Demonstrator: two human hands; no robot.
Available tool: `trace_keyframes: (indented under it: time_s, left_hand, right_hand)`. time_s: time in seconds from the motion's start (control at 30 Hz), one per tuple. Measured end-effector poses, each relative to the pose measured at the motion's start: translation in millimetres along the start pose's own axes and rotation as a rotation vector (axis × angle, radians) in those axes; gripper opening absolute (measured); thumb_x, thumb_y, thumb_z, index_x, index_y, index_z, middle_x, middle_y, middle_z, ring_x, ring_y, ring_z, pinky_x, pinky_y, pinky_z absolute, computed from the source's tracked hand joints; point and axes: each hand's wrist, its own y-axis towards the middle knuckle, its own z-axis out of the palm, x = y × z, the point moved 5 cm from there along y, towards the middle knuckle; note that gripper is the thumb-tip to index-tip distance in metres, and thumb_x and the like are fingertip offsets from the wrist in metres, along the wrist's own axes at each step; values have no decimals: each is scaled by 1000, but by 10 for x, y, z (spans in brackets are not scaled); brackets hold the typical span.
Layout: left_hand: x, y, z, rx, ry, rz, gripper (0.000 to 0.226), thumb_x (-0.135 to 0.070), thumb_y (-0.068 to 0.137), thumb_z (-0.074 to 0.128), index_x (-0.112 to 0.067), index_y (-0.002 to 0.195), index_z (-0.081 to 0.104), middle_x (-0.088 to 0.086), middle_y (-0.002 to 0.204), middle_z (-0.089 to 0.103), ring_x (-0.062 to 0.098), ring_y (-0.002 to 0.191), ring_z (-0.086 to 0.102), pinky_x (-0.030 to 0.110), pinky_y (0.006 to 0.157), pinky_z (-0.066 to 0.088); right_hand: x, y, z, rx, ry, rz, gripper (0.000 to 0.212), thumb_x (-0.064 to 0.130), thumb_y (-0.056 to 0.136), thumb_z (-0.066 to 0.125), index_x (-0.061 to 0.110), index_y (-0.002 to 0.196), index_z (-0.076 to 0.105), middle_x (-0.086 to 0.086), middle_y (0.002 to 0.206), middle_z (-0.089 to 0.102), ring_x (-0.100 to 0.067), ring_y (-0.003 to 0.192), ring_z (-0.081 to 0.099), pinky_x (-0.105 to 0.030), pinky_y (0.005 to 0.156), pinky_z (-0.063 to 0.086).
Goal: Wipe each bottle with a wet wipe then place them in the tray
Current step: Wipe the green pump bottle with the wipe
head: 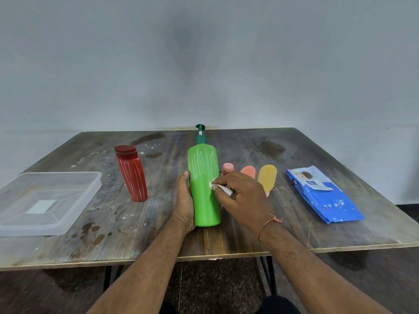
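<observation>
Green bottle (pixel 205 189) is standing mid-table (pixel 226 241), and I am wiping it. My left hand (pixel 184 198) is wrapping its side as a steadying grip; my right hand (pixel 243 196) is pinching the wipe (pixel 221 188) against it. White streaks are remaining above, so I judge upward strokes come next, then the tray (pixel 68 223) left of the bottle.

Open tabletop (pixel 226 239) between red bottle (pixel 132 175) and green pump bottle (pixel 204 189); more bare wood toward the tray (pixel 74 220) at far left. Right of the green bottle, crowded: pink (pixel 227 168), orange (pixel 248 171) and yellow (pixel 268 179) bottles, then the wipes pack (pixel 324 198).
</observation>
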Motion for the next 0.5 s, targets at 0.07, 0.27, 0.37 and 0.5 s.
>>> trace_keyframes:
  time_s: [0.07, 0.27, 0.37, 0.5]
  left_hand:
    - [12, -5, 12, 11, 24, -7, 71, -56, 106, 25, -4, 118, 71, 21, 108, 77, 29, 91, 78, 39, 75, 66]
    - [32, 16, -16, 15, 46, -3, 71, -59, 105, 28, -6, 127, 69, 23, 117, 74, 31, 95, 76, 40, 77, 65]
    - [27, 4, -2, 19, 57, 3, 72, -60, 103, 31, -4, 128, 69, 25, 123, 72, 33, 102, 75, 42, 82, 64]
    - [33, 12, 4, 23, 84, 11, 72, -65, 91, 41, -10, 119, 78, 25, 122, 72, 34, 100, 74, 44, 86, 61]
  right_hand:
    - [-4, -16, -16, 5, -30, 5, 16, 32, 93, 73, 24, 102, 84, 14, 101, 78, -6, 95, 69, -37, 80, 60]
    - [1, 57, -51, -64, -73, 28, 17, 28, 95, 72, 21, 106, 83, 8, 102, 79, -9, 92, 70, -33, 80, 59]
    - [11, 27, -29, -11, -79, -3, 14, 30, 94, 75, 24, 103, 84, 12, 100, 79, -8, 91, 69, -33, 78, 59]
    - [-71, 34, -99, -69, -129, 52, 15, 28, 92, 73, 21, 101, 84, 8, 97, 80, -5, 86, 66, -36, 76, 60]
